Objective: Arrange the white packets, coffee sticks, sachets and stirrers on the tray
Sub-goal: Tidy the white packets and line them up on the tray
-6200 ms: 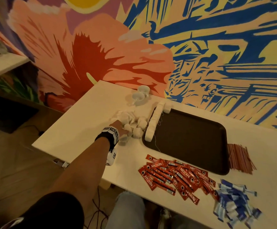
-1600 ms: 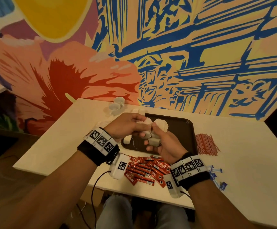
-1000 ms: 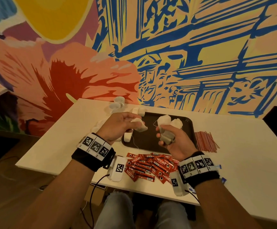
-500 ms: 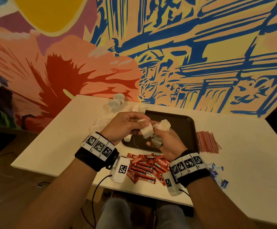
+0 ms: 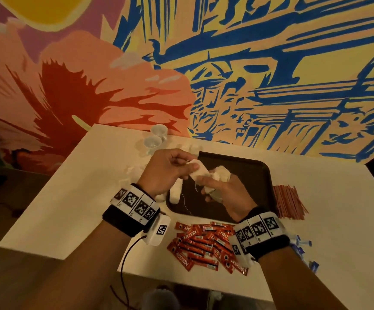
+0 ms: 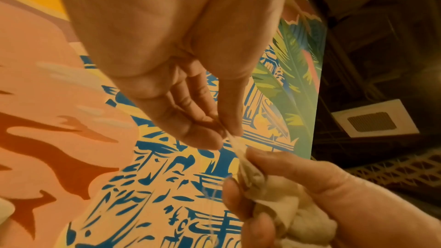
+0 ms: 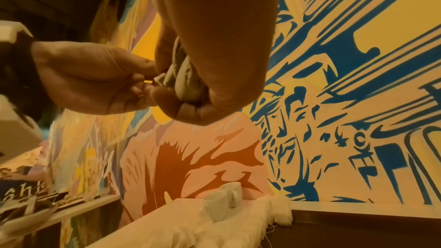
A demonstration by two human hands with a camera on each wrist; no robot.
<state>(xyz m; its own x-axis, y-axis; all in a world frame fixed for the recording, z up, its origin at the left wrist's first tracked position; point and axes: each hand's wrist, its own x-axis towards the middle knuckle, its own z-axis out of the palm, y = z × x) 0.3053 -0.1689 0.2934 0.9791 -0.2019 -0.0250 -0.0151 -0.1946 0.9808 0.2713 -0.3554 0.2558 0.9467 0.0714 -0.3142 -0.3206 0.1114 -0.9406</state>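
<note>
Both hands are raised over the dark brown tray (image 5: 252,175). My left hand (image 5: 191,167) pinches the end of one white packet (image 5: 200,172), seen close in the left wrist view as a packet (image 6: 241,159) with a thin thread hanging from it. My right hand (image 5: 212,186) grips a bunch of white packets (image 5: 221,175), palm up; from the right wrist they show as crumpled packets (image 7: 186,82) inside the curled fingers. One packet (image 5: 174,194) lies along the tray's left rim. Red coffee sticks (image 5: 203,245) lie in front of the tray, reddish stirrers (image 5: 290,202) to its right, and blue sachets (image 5: 302,251) at the front right.
Two small white cups (image 5: 157,137) stand at the table's back left, near the painted wall. Loose white packets (image 5: 132,173) lie on the white table (image 5: 69,198) left of the tray. The tray's dark rim (image 7: 358,220) shows below the right hand.
The left hand has left the packet pile on the table. A second ago the hands were apart; they have come together again, the left pinching a packet at the right hand's bunch.
</note>
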